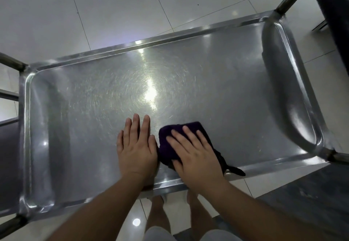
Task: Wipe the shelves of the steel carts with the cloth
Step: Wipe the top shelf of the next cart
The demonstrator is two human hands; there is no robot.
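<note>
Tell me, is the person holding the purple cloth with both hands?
No, only the right hand presses on the purple cloth; the left hand lies flat on the bare steel shelf beside it.

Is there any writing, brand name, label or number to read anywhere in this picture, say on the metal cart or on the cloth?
None: no text can be read anywhere in this view.
Steel cart shelf: bare scratched metal with glare, no stamp or label visible.
Purple cloth under the right hand: no tag or print showing.
Left hand lies flat on the shelf; nothing written near it.
</note>
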